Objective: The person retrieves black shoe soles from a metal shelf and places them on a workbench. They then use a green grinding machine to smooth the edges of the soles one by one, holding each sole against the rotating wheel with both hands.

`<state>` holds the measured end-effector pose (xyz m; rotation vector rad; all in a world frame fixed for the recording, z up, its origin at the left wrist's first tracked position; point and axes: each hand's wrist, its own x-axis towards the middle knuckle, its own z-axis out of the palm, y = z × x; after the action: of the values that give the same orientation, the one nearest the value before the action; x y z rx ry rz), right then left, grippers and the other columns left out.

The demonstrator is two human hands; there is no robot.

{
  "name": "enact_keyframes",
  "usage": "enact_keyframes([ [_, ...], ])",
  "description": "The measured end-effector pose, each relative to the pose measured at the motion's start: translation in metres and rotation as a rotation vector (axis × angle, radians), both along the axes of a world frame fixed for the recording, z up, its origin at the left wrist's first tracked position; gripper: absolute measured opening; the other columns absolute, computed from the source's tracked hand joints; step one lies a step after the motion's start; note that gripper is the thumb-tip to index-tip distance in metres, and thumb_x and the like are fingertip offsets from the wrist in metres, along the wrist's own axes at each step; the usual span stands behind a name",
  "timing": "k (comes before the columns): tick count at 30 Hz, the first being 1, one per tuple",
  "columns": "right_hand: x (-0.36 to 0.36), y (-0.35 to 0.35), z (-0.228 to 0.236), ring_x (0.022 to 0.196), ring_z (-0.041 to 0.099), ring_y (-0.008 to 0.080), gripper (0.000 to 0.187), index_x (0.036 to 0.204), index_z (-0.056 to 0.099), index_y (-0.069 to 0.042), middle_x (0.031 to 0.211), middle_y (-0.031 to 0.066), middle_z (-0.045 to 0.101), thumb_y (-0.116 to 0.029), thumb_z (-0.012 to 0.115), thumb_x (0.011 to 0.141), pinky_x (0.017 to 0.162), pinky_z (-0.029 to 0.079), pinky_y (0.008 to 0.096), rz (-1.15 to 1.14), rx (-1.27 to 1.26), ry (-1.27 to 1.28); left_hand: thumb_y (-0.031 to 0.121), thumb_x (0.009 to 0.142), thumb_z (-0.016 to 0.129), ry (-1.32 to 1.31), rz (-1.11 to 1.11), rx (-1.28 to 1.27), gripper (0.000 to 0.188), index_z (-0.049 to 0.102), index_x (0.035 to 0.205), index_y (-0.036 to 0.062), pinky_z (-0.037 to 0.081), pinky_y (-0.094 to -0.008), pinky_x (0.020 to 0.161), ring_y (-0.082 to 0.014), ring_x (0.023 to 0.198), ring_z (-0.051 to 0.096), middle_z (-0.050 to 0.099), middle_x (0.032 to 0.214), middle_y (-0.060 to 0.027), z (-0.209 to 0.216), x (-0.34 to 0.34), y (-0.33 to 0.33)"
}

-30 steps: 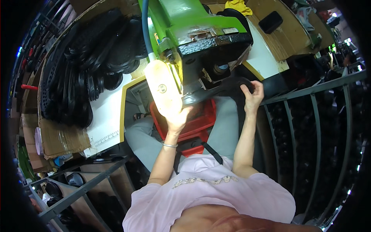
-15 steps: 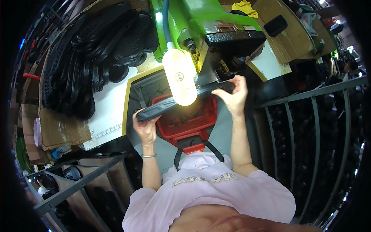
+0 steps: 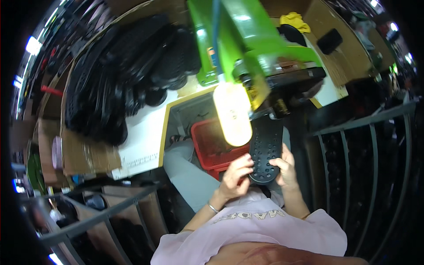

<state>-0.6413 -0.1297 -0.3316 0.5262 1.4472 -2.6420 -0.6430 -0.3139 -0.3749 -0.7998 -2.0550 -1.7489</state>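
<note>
A long black shoe sole (image 3: 266,150), dotted with round holes, is held lengthwise below the head of a green machine (image 3: 265,57). My right hand (image 3: 287,170) is closed on its near right edge, thumb on top and the other fingers partly hidden beneath. My left hand (image 3: 236,176) is at the sole's left edge with its fingers apart and bent, slightly blurred. The fingertips reach the edge or lie just beside it. The sole's far end runs up under the machine's dark working parts, where contact is hard to make out.
A bright oblong lamp (image 3: 232,117) hangs just left of the sole. Below is a red plastic basket (image 3: 201,141). Many black soles (image 3: 132,66) are piled in a cardboard box at left on the white tabletop (image 3: 141,145). Metal racks (image 3: 366,121) flank me.
The sole has swung from lying crosswise, seen edge-on between both hands, to pointing away with its holed face up. Both hands came nearer to me; the left loosened. The view shifted too.
</note>
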Motion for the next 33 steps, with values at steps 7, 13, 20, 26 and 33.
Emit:
enact_keyframes([
  [7, -0.063, 0.112, 0.082, 0.127, 0.047, 0.0231, 0.079, 0.138, 0.043, 0.009, 0.135, 0.0173, 0.051, 0.000, 0.062, 0.062, 0.105, 0.037, 0.0319, -0.139, 0.742, 0.407, 0.007, 0.082, 0.062, 0.233, 0.695, -0.505, 0.049, 0.050, 0.130, 0.0020, 0.023, -0.0562, 0.112, -0.0399, 0.138, 0.029, 0.042, 0.141, -0.0187, 0.075, -0.172, -0.096],
  [13, -0.257, 0.211, 0.077, 0.079, 0.062, 0.0132, 0.060, 0.131, 0.052, 0.009, 0.093, 0.0116, 0.066, 0.005, 0.055, 0.071, 0.072, 0.049, 0.0239, -0.293, 0.731, 0.248, -0.005, 0.068, 0.060, 0.454, 0.658, -0.815, 0.034, 0.068, 0.099, 0.0050, 0.013, -0.0562, 0.116, -0.0281, 0.112, 0.060, 0.067, 0.100, -0.0098, 0.075, -0.247, -0.133],
  [20, -0.316, 0.225, 0.017, 0.099, 0.060, 0.0254, 0.049, 0.120, 0.061, 0.003, 0.109, 0.0176, 0.063, -0.003, 0.067, 0.072, 0.085, 0.048, 0.0335, -0.475, 0.938, 0.176, -0.001, 0.075, 0.072, 0.120, 0.673, -0.143, 0.030, 0.060, 0.102, -0.0032, 0.045, -0.0452, 0.092, -0.0281, 0.091, 0.059, 0.063, 0.095, -0.0142, 0.093, -0.086, -0.172],
  [26, -0.167, 0.102, -0.035, 0.097, 0.060, 0.0171, 0.026, 0.110, 0.063, -0.004, 0.106, 0.0075, 0.062, -0.006, 0.064, 0.085, 0.081, 0.050, 0.0304, -0.412, 1.035, 0.559, 0.001, 0.064, 0.081, -0.168, 0.581, 0.036, 0.033, 0.062, 0.091, -0.0038, 0.046, -0.0343, 0.076, -0.0242, 0.080, 0.058, 0.062, 0.086, -0.0113, 0.061, 0.010, -0.145],
  [33, -0.079, 0.032, -0.051, 0.116, 0.050, 0.0205, 0.100, 0.153, 0.017, -0.015, 0.132, 0.0086, 0.043, -0.037, 0.080, 0.079, 0.096, 0.048, 0.0405, -0.040, 0.128, 0.452, -0.012, 0.061, 0.077, -0.493, 0.261, 0.417, 0.046, 0.061, 0.103, -0.0007, 0.049, -0.0291, 0.082, -0.0153, 0.091, 0.060, 0.062, 0.099, -0.0077, 0.004, -0.014, -0.077],
])
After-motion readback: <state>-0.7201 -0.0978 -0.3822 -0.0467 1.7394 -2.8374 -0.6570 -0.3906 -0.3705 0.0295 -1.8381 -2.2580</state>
